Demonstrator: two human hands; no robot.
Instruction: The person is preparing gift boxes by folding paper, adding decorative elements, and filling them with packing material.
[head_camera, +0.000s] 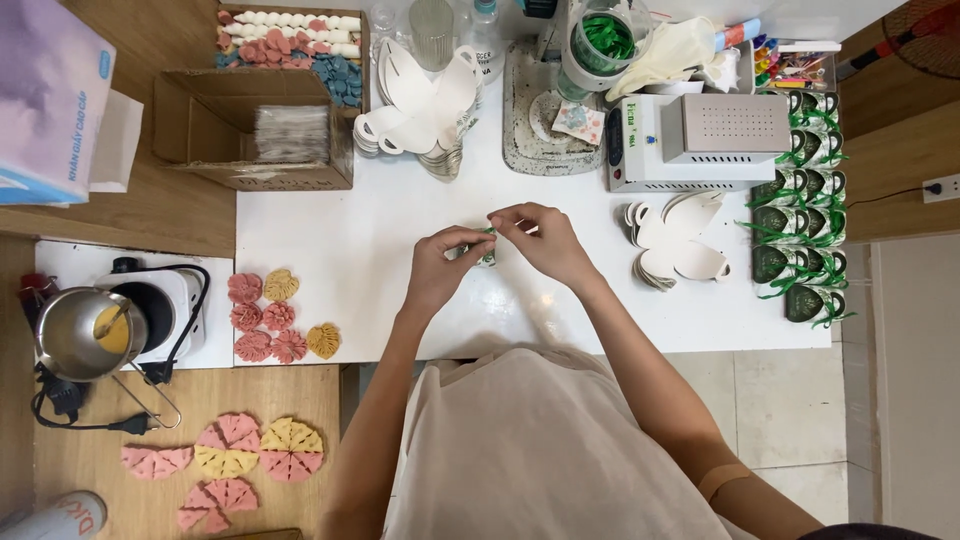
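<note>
Pinching: both hands meet over the middle of the white table, closed on one small green-and-white packet.
Left hand: fingers curled in, tips gripping the packet's left side; palm turned down.
Right hand: thumb and forefinger pressed together at the packet's top, the other fingers folded beside them.
Packet: raised just above the tabletop between the two sets of fingertips, mostly covered; its exact shape cannot be told.
Right of hands: stack of white paper cutouts lying flat, near the right hand but apart from it.
Far right edge: rows of finished green packets tied with green ribbon.
Behind hands: white machine with metal top; a second, taller stack of cutouts; green ribbon in a clear tub.
Back left: open cardboard box holding a bundle of clear sleeves.
Left table edge: pink and yellow shell-shaped pieces in a cluster, well apart from the hands.
Lower left: metal pot with yellow liquid on a small hotplate; more pink and yellow fan shapes on the wooden floor.
</note>
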